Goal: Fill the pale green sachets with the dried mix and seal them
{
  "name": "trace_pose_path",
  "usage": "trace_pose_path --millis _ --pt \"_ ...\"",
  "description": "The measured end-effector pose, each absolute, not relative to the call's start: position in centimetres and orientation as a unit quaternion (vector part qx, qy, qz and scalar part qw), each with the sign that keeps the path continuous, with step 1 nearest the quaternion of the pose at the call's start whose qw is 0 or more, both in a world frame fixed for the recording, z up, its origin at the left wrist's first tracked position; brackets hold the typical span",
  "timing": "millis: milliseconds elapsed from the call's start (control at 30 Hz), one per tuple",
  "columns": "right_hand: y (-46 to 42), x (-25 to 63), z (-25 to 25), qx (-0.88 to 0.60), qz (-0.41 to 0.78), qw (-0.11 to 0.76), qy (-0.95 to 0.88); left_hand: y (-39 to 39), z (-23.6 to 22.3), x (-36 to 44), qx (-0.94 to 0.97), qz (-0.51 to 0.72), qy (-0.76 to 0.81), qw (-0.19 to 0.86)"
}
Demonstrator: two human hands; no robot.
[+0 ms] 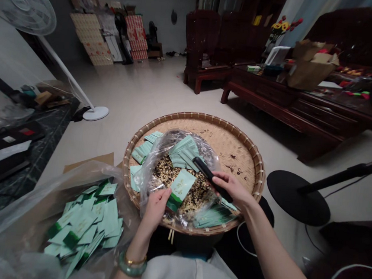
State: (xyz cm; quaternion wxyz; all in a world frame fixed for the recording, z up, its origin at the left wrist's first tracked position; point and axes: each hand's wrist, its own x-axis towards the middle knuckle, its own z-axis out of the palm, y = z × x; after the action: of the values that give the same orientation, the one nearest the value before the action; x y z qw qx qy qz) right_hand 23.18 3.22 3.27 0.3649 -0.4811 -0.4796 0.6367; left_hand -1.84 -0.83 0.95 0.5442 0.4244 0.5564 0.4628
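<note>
My left hand (157,203) pinches the lower left corner of a pale green sachet (183,185) with a darker green end, tilted above loose dried tea-like bits (166,169). In my right hand (232,189) is a long black tool (207,172) shaped like a hair straightener, its tip pointing up and left. The tool's tip is above and apart from the held sachet. Under both hands lies a clear plastic bag (164,148) holding the bits, with a stack of sachets (185,150) on top. The bag rests in a round woven bamboo tray (243,140).
More sachets (213,216) lie along the tray's near and left sides. At left, a big clear bag (12,224) holds a heap of sachets (90,222). A white fan (95,113) stands at far left, a black round base (298,197) at right. A dark wooden table (274,95) stands behind.
</note>
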Motion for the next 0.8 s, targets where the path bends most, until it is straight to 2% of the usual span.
trace_pose_path --millis 67,200,300,367,633,800 --pt "3.4 23.8 2.9 -0.504 0.601 0.372 -0.496 -0.8 1.0 -2.0 0.387 0.480 0.549 0.564" --pt "3.2 23.7 1.9 -0.533 0.518 0.309 -0.594 -0.9 1.9 -1.7 0.304 0.533 0.514 0.600" --pt "3.0 22.9 1.0 -0.550 0.420 0.281 -0.665 -0.9 3.0 -1.7 0.206 0.682 0.463 0.527" --pt "3.0 22.3 0.3 -0.558 0.355 0.270 -0.700 -0.9 3.6 -1.8 0.178 0.740 0.438 0.478" --pt "5.4 20.3 -0.2 -0.585 0.125 0.277 -0.752 -1.2 3.1 -1.0 0.214 0.688 0.420 0.552" --pt "8.0 18.7 0.5 -0.620 0.058 0.211 -0.754 -1.4 3.1 -0.2 0.240 0.633 0.442 0.589"
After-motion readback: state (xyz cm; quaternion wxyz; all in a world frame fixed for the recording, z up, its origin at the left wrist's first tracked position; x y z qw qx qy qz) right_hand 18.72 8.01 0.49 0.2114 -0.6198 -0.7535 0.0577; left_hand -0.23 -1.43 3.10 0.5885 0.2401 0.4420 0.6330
